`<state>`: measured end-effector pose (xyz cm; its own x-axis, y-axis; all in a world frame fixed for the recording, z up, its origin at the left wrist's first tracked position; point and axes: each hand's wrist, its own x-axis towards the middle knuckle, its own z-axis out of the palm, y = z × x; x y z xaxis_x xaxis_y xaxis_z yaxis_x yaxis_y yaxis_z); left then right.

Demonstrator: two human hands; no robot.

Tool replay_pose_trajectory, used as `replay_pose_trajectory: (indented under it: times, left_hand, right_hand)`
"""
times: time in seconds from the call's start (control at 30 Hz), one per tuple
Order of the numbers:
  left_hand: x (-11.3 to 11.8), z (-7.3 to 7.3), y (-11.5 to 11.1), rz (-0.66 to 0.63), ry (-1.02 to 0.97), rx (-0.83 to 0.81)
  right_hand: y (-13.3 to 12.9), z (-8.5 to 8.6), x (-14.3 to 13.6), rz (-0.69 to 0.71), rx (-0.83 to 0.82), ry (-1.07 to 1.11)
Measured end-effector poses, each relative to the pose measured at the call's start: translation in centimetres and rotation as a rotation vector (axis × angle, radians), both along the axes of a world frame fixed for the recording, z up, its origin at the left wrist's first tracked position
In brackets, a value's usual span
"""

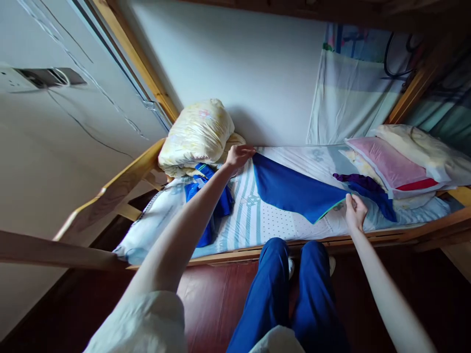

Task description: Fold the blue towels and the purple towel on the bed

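Note:
A blue cloth (294, 185) with a thin green edge is stretched between my two hands above the bed. My left hand (241, 155) pinches its upper left corner, near the wall side of the mattress. At the lower right, my right hand (355, 211) is closed on the other corner. The cloth's middle hangs down towards the patterned bed sheet (272, 220). Left of it, beyond my left forearm, lies a crumpled blue garment (222, 201), partly hidden by that arm. A dark purple and blue garment (368, 189) lies to the right, beyond my right hand.
A rolled yellow quilt (200, 132) sits at the bed's left end, by the wooden end rail (110, 189). Pillows, one pink (390, 159), are stacked at the right end. A curtain (342, 98) hangs on the wall. A wooden beam (294, 7) crosses overhead.

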<state>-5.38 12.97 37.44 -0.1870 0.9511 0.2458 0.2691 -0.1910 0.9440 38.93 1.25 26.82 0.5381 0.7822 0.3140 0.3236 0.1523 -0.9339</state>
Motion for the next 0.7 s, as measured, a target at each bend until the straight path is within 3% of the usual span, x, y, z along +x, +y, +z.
replay_pose_trajectory:
  times: [0.13,0.33,0.5,0.7]
  left_hand:
    - [-1.4,2.5,-3.6,-0.051,-0.083,0.118]
    - [-2.2,4.4,-8.7,-0.036,-0.196,0.111]
    - [-3.1,4.3,-12.0,-0.004,-0.196,0.073]
    - [-4.6,3.0,-14.9,0.008,-0.211,0.005]
  right_hand:
    - [1.1,4.3,0.5,0.034,0.146,0.051]
    - [1.1,8.0,0.8,0.098,0.236,0.097]
    - [0.2,9.9,1.2,0.181,0.241,0.007]
    - [-1.6,11.1,1.2,0.282,0.176,-0.043]
